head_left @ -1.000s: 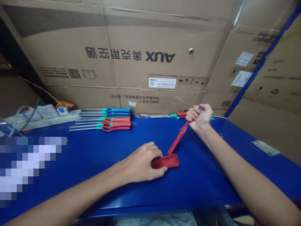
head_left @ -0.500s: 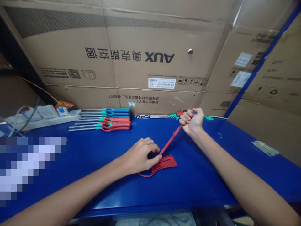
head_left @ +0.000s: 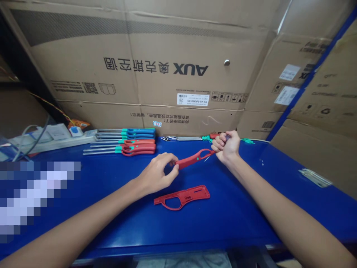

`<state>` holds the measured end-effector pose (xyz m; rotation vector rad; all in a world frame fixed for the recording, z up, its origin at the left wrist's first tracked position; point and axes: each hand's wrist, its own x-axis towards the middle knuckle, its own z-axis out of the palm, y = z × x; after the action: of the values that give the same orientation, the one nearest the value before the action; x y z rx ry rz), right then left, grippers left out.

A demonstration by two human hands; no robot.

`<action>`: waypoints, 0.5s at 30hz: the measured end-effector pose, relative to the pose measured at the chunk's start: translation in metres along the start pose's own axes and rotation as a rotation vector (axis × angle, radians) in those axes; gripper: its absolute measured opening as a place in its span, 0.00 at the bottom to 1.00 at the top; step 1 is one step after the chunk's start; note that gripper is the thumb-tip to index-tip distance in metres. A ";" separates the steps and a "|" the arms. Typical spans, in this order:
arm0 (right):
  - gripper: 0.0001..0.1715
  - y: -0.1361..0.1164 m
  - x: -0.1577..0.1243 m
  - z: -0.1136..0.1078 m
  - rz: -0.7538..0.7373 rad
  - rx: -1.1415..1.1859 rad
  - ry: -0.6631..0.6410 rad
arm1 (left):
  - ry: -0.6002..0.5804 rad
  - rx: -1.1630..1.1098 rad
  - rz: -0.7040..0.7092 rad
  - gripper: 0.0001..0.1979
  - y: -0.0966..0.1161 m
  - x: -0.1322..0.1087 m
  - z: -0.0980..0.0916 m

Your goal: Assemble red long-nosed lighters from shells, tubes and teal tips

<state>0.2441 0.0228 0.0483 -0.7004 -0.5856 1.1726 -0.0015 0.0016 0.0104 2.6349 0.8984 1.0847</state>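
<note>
My left hand pinches the wide end of a red lighter handle half between thumb and fingers, above the table. The other end, past its trigger loop, goes into my closed right hand. A small green spot shows on that piece, and a thin pale wire or rod sticks out near the loop. Something purple shows at the top of my right fist; its kind is unclear. Below my hands a second red lighter handle half lies flat on the blue table, its hollow inside facing up.
Several gas lighters in red and blue lie at the back left, beside a white power strip. Metal rods and green parts lie along the cardboard wall. A bundle of pale rods lies at right.
My left hand has moved up and left, and the held red piece has turned from edge-on to show its broad side. The second handle half, partly covered before, now shows whole.
</note>
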 end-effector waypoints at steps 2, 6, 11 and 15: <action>0.20 0.002 -0.002 0.001 0.015 -0.011 -0.002 | 0.042 -0.010 -0.010 0.05 -0.001 0.000 -0.002; 0.21 0.006 -0.006 0.005 0.040 -0.042 -0.010 | 0.119 -0.030 0.025 0.04 0.000 -0.001 -0.003; 0.20 0.013 -0.009 0.008 0.070 -0.115 -0.057 | 0.333 -0.108 0.131 0.03 -0.002 0.000 -0.004; 0.20 0.013 -0.008 0.007 0.080 -0.141 -0.070 | 0.477 -0.197 0.267 0.05 -0.001 0.005 -0.011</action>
<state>0.2288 0.0197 0.0421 -0.8116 -0.7093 1.2422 -0.0064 0.0044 0.0214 2.4173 0.4730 1.8152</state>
